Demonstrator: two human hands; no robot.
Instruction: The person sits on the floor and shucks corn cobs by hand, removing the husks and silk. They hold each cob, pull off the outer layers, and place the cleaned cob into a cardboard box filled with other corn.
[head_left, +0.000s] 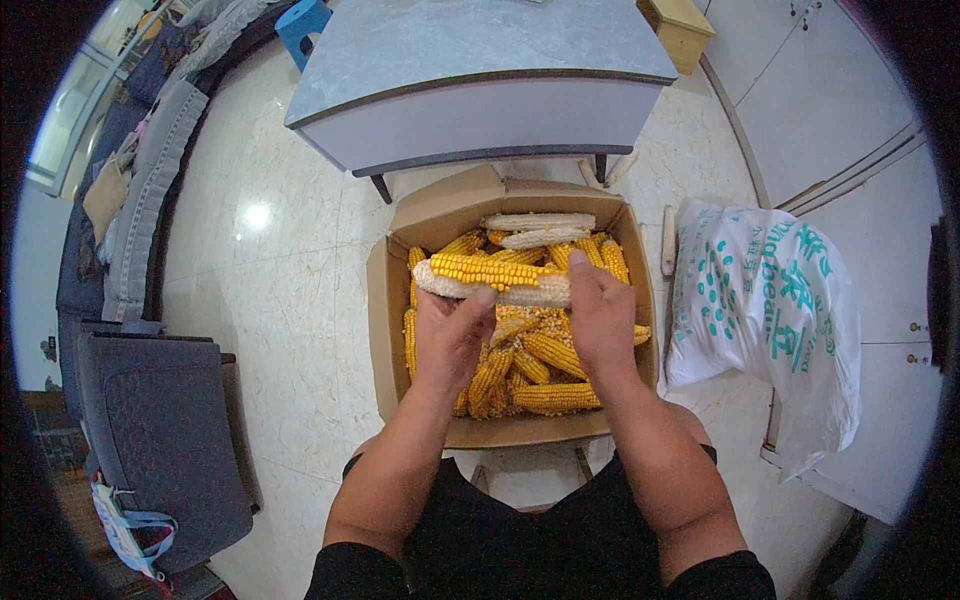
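Observation:
Between my two hands, an ear of corn (487, 274) lies crosswise above an open cardboard box (517, 431). Yellow kernels still cover its upper side, while the pale cob shows along the lower side and at both ends. My left hand (454, 330) grips it from below near the left end, thumb against the kernels. My right hand (602, 315) is closed around the right end, with the thumb on top. Under them the box holds several yellow ears (555, 397), loose kernels (551, 322) and bare cobs (538, 222) near its far wall.
A grey-topped table (480, 52) stands just beyond the box. To the right sits a white woven sack (757, 300) with green print, a bare cob (667, 240) on the floor beside it. At left are a grey upholstered seat (161, 435) and a blue stool (301, 30).

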